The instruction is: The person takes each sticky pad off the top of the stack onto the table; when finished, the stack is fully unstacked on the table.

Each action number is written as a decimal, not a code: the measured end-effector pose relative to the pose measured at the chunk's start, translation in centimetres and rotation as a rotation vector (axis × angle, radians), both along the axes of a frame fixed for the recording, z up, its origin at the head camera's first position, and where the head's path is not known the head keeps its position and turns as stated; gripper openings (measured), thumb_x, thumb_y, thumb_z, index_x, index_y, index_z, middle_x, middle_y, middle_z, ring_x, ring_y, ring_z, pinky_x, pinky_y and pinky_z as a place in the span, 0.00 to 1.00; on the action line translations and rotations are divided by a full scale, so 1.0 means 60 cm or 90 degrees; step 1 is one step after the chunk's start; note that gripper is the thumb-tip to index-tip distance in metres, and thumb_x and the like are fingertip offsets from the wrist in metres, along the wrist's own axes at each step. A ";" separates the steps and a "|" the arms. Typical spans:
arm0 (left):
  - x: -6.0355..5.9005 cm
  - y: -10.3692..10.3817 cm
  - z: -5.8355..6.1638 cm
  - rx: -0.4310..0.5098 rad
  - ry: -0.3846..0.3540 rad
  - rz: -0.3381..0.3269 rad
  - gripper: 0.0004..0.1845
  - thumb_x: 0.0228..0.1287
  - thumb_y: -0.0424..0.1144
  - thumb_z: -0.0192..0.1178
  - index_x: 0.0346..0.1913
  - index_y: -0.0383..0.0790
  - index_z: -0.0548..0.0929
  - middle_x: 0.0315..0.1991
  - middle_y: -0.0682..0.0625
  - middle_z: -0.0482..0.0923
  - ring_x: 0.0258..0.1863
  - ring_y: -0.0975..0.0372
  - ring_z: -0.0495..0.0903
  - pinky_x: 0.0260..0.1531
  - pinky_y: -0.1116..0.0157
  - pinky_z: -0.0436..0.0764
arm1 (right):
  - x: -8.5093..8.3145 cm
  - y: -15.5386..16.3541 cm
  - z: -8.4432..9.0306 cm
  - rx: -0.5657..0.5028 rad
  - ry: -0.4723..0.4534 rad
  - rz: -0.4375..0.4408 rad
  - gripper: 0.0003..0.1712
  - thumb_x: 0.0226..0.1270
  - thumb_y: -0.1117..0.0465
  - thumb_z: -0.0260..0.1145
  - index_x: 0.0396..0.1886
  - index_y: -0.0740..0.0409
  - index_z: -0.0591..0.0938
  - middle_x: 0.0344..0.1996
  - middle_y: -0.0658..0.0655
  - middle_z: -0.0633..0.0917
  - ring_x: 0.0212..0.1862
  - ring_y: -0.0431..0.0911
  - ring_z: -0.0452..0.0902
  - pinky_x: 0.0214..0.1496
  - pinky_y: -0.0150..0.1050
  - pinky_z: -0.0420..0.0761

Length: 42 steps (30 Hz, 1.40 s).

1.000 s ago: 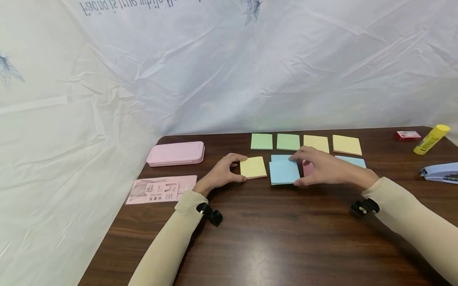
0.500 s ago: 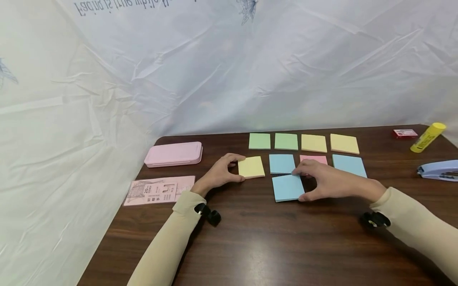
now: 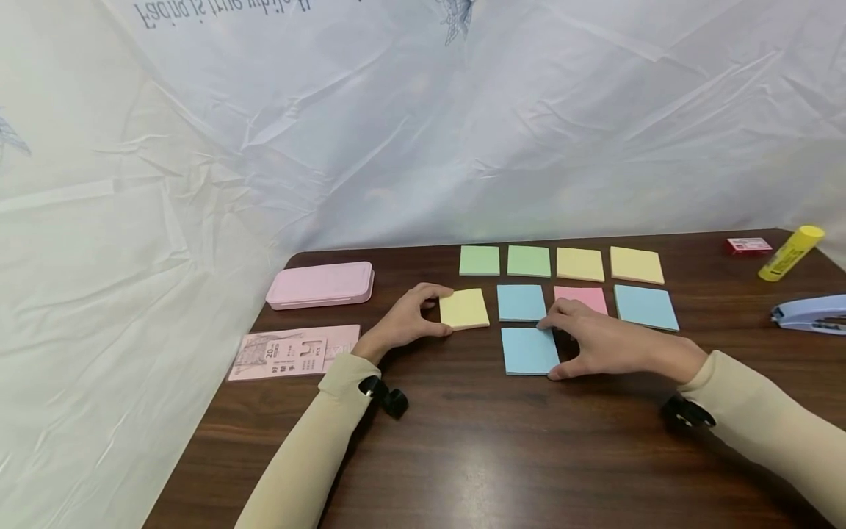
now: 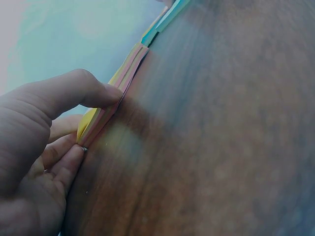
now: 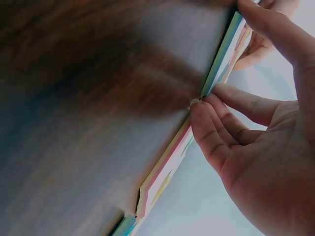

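Note:
My left hand (image 3: 411, 317) pinches a yellow sticky note pad (image 3: 465, 308) by its far and near left corners, thumb in front. Its layered yellow and pink edge (image 4: 101, 118) shows in the left wrist view. With thumb and fingertips my right hand (image 3: 604, 342) grips the right side of a blue sticky note pad (image 3: 530, 353), flat on the table. Just behind that pad lies a second blue pad (image 3: 521, 303). Further right are a pink pad (image 3: 584, 295), partly covered by the right hand, and a larger-looking blue pad (image 3: 646, 307).
Two green pads (image 3: 479, 261) and two yellow pads (image 3: 637, 265) form a back row. A pink case (image 3: 320, 285) and a pink printed packet (image 3: 277, 356) lie left. At right are a small red box (image 3: 749, 247), a yellow glue stick (image 3: 791, 254) and a stapler (image 3: 809, 314).
My right hand has drawn the front blue sticky note pad toward me from over the rear blue pad, set it down and straightened it. The left hand has kept its hold on the yellow pad.

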<state>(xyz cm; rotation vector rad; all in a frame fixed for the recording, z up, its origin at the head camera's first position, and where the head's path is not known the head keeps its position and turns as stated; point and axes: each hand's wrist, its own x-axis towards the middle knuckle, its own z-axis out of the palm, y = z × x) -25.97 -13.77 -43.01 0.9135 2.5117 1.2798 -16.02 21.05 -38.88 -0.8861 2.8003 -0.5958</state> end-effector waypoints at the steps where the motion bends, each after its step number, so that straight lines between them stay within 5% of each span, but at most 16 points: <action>1: 0.000 0.000 0.000 -0.001 0.000 0.000 0.35 0.59 0.31 0.77 0.71 0.35 0.79 0.70 0.41 0.72 0.68 0.51 0.72 0.70 0.57 0.73 | 0.000 0.000 -0.001 0.002 0.002 0.000 0.43 0.59 0.40 0.82 0.64 0.64 0.82 0.56 0.56 0.76 0.58 0.51 0.73 0.56 0.52 0.81; 9: -0.001 -0.001 0.002 -0.004 0.007 -0.006 0.35 0.60 0.31 0.77 0.71 0.34 0.78 0.70 0.41 0.72 0.68 0.51 0.72 0.70 0.58 0.73 | -0.006 -0.004 0.008 0.003 -0.008 0.008 0.45 0.61 0.37 0.80 0.66 0.66 0.81 0.54 0.56 0.77 0.54 0.49 0.73 0.53 0.49 0.81; 17: 0.000 -0.002 0.005 0.005 0.007 -0.006 0.35 0.60 0.31 0.77 0.71 0.33 0.78 0.70 0.40 0.73 0.68 0.50 0.72 0.70 0.57 0.73 | -0.035 -0.017 0.026 -0.059 0.040 0.040 0.34 0.69 0.45 0.77 0.63 0.66 0.83 0.52 0.55 0.80 0.45 0.48 0.76 0.46 0.45 0.82; 23: 0.000 0.000 0.002 0.002 0.009 -0.010 0.34 0.61 0.31 0.77 0.70 0.34 0.79 0.70 0.41 0.73 0.69 0.51 0.72 0.70 0.57 0.73 | -0.069 -0.041 0.028 -0.091 0.063 0.050 0.27 0.73 0.53 0.75 0.63 0.66 0.83 0.57 0.59 0.81 0.54 0.56 0.79 0.55 0.54 0.82; 30: 0.001 0.000 -0.001 0.001 0.006 -0.001 0.34 0.60 0.30 0.77 0.70 0.35 0.79 0.69 0.42 0.73 0.68 0.53 0.72 0.70 0.58 0.73 | -0.108 -0.078 0.016 -0.090 0.025 0.058 0.32 0.75 0.50 0.72 0.69 0.65 0.79 0.64 0.62 0.79 0.68 0.61 0.70 0.67 0.62 0.74; 42: 0.000 -0.001 -0.002 -0.001 0.004 -0.006 0.34 0.60 0.31 0.77 0.70 0.36 0.79 0.69 0.43 0.72 0.69 0.53 0.72 0.70 0.58 0.73 | -0.149 -0.116 0.002 -0.026 0.001 0.070 0.39 0.72 0.47 0.75 0.71 0.68 0.77 0.64 0.65 0.77 0.67 0.60 0.69 0.67 0.59 0.74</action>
